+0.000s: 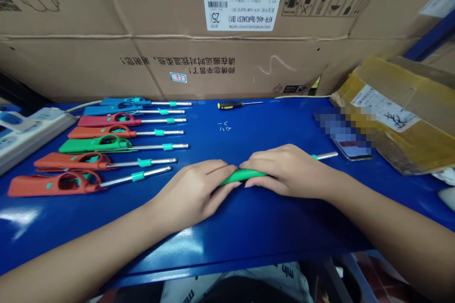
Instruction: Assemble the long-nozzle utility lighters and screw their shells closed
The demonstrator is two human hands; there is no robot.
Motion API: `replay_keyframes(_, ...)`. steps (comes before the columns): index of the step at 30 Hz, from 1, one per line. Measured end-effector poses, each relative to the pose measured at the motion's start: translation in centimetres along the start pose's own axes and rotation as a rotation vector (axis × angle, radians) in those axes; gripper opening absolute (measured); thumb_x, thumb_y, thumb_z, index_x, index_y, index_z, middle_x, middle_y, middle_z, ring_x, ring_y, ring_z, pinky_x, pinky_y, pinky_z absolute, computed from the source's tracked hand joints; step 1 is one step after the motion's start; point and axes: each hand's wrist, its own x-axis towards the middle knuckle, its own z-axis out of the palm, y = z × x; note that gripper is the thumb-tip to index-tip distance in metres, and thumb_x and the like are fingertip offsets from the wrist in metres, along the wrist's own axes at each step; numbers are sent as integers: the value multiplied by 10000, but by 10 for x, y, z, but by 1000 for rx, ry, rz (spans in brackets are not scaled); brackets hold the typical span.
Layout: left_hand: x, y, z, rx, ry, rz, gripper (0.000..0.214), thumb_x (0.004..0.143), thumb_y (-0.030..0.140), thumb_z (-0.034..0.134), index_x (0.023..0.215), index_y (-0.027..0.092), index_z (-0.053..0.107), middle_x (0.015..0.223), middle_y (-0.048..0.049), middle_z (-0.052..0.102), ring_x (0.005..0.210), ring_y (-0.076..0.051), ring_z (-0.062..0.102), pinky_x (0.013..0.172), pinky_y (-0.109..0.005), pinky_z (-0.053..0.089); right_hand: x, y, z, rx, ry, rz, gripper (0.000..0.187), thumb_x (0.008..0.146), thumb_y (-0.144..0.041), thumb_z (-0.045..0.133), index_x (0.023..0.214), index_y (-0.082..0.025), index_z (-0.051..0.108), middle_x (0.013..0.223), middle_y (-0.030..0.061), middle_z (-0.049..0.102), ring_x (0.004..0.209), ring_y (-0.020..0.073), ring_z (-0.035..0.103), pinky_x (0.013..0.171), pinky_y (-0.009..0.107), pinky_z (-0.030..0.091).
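A green long-nosed lighter (pixel 241 176) lies on the blue table (pixel 270 218) in front of me, its metal tube (pixel 326 155) pointing right. My left hand (pixel 194 191) is closed over the handle's left end. My right hand (pixel 286 170) is wrapped over the handle's right part, hiding most of it. Only a short green stretch shows between the two hands.
Several lighters in red, orange, green and blue (pixel 95 144) lie in a row at the left. A small screwdriver (pixel 234 104) rests near the back. A power strip (pixel 31 130) is far left, a phone (pixel 350 147) and taped cardboard box (pixel 401 109) right, large cartons (pixel 213 28) behind.
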Motion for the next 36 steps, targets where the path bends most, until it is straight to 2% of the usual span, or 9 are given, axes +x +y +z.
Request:
replay_keyframes(5, 2, -11, -10, 44, 70, -55, 239, 1003, 240, 557, 1181, 124, 665, 1047, -84, 710, 903, -190, 681, 798, -302, 553, -4, 14, -5, -104, 63, 89, 362, 1026, -418, 496, 1249, -188, 667, 1106, 70, 767, 933, 232, 731, 744, 325, 506)
replay_keyframes(8, 2, -17, -15, 74, 99, -69, 243, 997, 254, 574, 1168, 116, 677, 1061, -88, 719, 927, -191, 690, 844, -303, 554, -5, 18, -9, -128, 53, 119, 315, 1023, -382, 508, 1192, -196, 697, 1076, 67, 772, 901, 230, 733, 747, 328, 513)
replay_keyframes(14, 3, -18, -16, 53, 102, -76, 251, 1000, 258, 570, 1170, 109, 678, 1063, -88, 727, 939, -183, 696, 862, -289, 555, -7, 15, -13, -199, 106, 81, 301, 1035, -328, 472, 1075, -193, 739, 974, 64, 784, 812, 207, 727, 720, 319, 494)
replay_keyframes(21, 4, -20, -19, 133, 139, -27, 267, 1002, 246, 562, 1198, 97, 665, 1087, -108, 722, 975, -204, 686, 882, -319, 555, -7, 17, -19, -167, 61, 158, 284, 1008, -372, 538, 1171, -205, 700, 1037, 59, 765, 883, 226, 719, 745, 323, 485)
replay_keyframes(25, 3, -18, -20, 145, 156, -23, 272, 1005, 254, 556, 1204, 98, 659, 1079, -111, 719, 963, -206, 683, 859, -312, 554, -6, 17, -21, -191, 8, 209, 236, 1010, -353, 524, 1029, -192, 696, 946, 42, 746, 823, 215, 703, 697, 318, 457)
replay_keyframes(29, 4, -15, -18, 117, 143, -54, 244, 1008, 262, 553, 1166, 112, 665, 1050, -94, 721, 933, -192, 685, 856, -290, 542, -6, 16, -21, -285, -1, 206, 283, 1022, -374, 488, 930, -188, 681, 840, 35, 725, 739, 212, 678, 679, 329, 437)
replay_keyframes(36, 5, -15, -15, 105, 166, -52, 241, 1007, 246, 558, 1182, 110, 654, 1054, -91, 711, 946, -188, 670, 873, -288, 533, -6, 21, -14, -176, 94, 145, 268, 1011, -369, 530, 1162, -213, 688, 1047, 45, 768, 890, 215, 715, 766, 318, 485)
